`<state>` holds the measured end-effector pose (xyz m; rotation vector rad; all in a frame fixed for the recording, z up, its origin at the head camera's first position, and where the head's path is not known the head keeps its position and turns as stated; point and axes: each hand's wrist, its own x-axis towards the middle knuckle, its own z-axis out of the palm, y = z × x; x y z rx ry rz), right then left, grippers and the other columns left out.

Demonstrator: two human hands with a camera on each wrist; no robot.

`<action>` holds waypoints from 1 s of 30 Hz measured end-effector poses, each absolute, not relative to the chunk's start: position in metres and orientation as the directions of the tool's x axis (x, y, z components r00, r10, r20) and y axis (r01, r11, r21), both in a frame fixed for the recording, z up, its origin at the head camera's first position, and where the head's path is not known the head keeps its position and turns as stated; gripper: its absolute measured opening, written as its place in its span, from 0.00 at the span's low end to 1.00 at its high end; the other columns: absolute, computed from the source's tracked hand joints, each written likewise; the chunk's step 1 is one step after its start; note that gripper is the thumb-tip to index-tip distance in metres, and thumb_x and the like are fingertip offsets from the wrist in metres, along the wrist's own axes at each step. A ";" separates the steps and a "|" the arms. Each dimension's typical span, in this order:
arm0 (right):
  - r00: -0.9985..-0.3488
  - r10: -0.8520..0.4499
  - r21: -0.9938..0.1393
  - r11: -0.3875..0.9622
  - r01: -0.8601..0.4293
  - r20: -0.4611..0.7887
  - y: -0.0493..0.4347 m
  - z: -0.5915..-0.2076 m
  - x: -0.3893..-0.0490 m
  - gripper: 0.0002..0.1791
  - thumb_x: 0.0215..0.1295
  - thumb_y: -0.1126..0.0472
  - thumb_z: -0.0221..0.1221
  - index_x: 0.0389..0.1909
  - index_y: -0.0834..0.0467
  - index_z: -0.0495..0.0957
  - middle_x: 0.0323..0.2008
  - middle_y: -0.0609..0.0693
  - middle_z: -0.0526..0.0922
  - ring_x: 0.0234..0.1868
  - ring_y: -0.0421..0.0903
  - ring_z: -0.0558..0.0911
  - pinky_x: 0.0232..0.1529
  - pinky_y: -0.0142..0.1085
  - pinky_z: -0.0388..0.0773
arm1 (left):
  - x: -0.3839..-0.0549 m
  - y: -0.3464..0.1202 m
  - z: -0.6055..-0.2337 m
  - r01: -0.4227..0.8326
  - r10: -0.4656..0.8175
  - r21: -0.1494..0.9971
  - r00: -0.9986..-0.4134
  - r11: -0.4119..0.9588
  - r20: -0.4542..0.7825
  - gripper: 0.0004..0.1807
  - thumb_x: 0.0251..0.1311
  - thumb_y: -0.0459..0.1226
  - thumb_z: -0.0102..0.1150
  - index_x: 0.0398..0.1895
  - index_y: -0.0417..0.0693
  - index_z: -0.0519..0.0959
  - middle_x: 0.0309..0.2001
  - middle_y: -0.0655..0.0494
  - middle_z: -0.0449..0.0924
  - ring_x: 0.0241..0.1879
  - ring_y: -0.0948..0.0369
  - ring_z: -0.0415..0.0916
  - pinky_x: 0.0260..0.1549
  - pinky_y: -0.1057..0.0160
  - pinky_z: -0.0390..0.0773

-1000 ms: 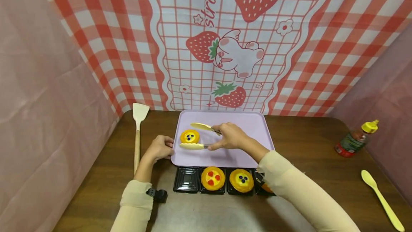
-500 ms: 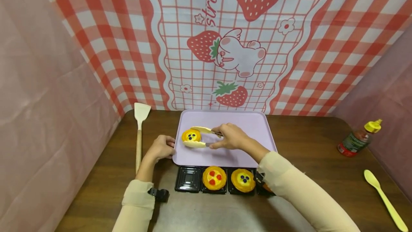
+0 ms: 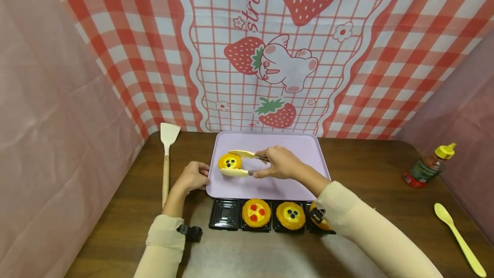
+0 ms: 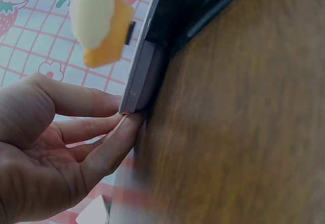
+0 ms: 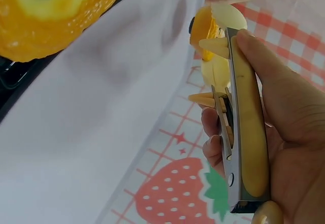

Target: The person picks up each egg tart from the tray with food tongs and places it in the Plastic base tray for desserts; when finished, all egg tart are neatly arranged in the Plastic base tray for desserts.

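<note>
My right hand (image 3: 281,163) grips cream-tipped tongs (image 5: 249,122). The tongs' two scalloped heads stand on either side of a toy tart with blueberries (image 3: 230,161), over the left part of a lilac tray (image 3: 285,149). Whether the tart's underside touches the tray cannot be told. At the tray's left rim my left hand (image 3: 194,176) pinches the edge between thumb and fingers, seen closely in the left wrist view (image 4: 61,132).
A row of black boxes runs along the tray's near side: a bare one (image 3: 224,214), a strawberry tart (image 3: 256,213), a blueberry tart (image 3: 290,216) and one partly behind my sleeve. A spatula (image 3: 167,158) lies left; a bottle (image 3: 428,166) and spoon (image 3: 459,239) are right.
The tongs' heads have come further around the blueberry tart, which sits slightly right of and farther back than before. My left hand stays at the tray's rim.
</note>
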<state>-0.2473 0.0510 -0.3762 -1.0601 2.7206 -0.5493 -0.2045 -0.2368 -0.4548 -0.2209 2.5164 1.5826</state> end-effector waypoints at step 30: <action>-0.565 -0.824 -0.399 0.511 -0.762 0.024 0.079 -0.368 -0.162 0.35 0.60 0.40 0.66 0.59 0.62 0.79 0.50 0.52 0.85 0.45 0.44 0.85 0.46 0.42 0.83 | -0.203 -0.236 -0.453 -0.202 -0.026 0.867 -0.977 0.455 -0.213 0.26 0.42 0.18 0.60 0.51 0.23 0.75 0.38 0.38 0.74 0.29 0.54 0.75 0.25 0.58 0.85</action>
